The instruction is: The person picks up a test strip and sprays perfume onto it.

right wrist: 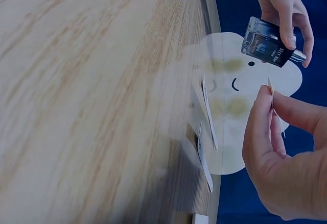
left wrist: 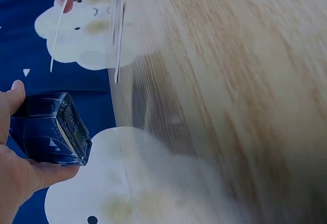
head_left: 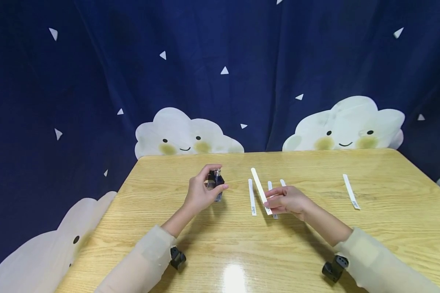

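My left hand [head_left: 199, 195] holds a dark blue glass perfume bottle [head_left: 217, 178] above the table, thumb on one side and a finger across its sprayer top. In the right wrist view the bottle [right wrist: 266, 43] is tilted, with printed lettering on its face. Between thumb and fingers, my right hand [head_left: 292, 202] pinches one end of a white paper test strip [head_left: 258, 184], its rounded end pointing up and away. Another test strip [head_left: 251, 196] lies just left of it, marked with writing at the near end. Two more strips lie partly hidden behind the right hand.
Further right on the wooden table [head_left: 168, 236] lies a separate white strip [head_left: 350, 190]. A dark blue curtain [head_left: 205, 89] with white clouds and triangles hangs behind the far edge. Black cameras [head_left: 177, 258] are strapped to both wrists.
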`<state>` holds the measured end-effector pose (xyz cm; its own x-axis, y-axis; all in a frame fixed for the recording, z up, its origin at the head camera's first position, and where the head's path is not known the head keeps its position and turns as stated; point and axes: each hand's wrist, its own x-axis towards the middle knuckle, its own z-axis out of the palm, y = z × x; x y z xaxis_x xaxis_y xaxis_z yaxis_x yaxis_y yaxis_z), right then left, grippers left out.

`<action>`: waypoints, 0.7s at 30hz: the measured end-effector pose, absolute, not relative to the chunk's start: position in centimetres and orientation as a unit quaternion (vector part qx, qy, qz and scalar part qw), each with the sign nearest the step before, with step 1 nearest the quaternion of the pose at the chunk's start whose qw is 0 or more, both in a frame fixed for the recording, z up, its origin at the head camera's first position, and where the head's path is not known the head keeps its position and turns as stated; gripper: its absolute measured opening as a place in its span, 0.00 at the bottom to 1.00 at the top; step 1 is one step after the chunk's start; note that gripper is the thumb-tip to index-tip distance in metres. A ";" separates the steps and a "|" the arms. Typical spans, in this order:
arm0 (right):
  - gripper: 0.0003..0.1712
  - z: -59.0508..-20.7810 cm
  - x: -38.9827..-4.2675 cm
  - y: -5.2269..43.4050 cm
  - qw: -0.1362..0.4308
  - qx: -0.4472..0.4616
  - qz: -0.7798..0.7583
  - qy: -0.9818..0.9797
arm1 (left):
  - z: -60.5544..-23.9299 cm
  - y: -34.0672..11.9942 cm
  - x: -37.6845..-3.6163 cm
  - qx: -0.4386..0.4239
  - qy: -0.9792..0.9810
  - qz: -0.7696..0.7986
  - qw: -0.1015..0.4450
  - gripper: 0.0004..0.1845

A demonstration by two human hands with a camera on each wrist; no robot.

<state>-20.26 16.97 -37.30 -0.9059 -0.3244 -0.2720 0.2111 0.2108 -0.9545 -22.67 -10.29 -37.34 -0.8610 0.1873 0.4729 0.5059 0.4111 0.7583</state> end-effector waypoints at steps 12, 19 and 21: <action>0.29 -37.3 -20.0 17.2 0.217 -0.041 -0.633 0.742 | -37.2 -10.4 -22.4 -0.208 -0.830 -0.490 0.168 0.27; 0.30 -37.4 -20.0 17.7 0.207 -0.051 -0.638 0.740 | -37.1 -10.7 -22.3 -0.215 -0.834 -0.480 0.163 0.28; 0.31 -37.5 -19.9 18.0 0.205 -0.051 -0.639 0.740 | -37.2 -10.9 -22.3 -0.211 -0.834 -0.486 0.153 0.28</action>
